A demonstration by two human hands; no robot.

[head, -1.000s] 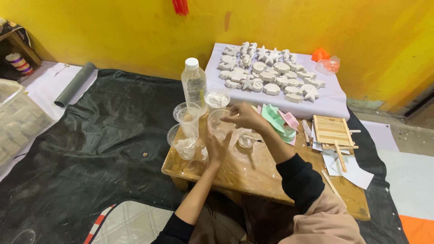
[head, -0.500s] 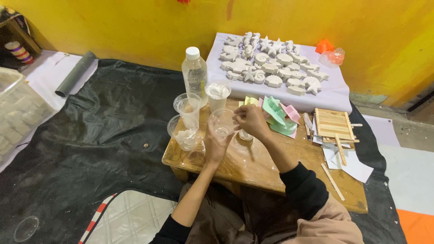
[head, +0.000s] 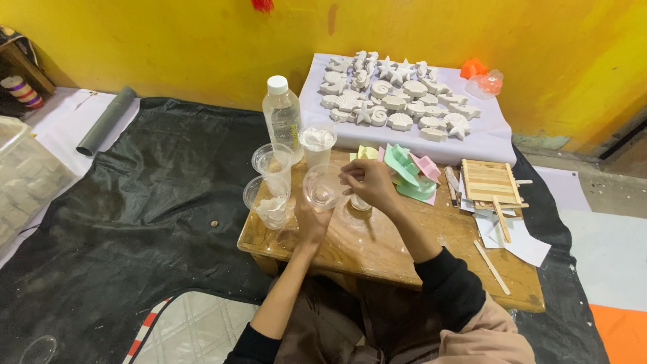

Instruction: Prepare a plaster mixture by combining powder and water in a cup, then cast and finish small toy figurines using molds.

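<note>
Over the low wooden table (head: 377, 249), seen from the head camera, your left hand (head: 311, 219) is clamping a clear plastic cup (head: 323, 189) from below, while your right hand (head: 367, 185) is pinching fingers together at its rim. Be keeping the cup steady: it is tilting, mouth and long axis pointing up toward you.
</note>
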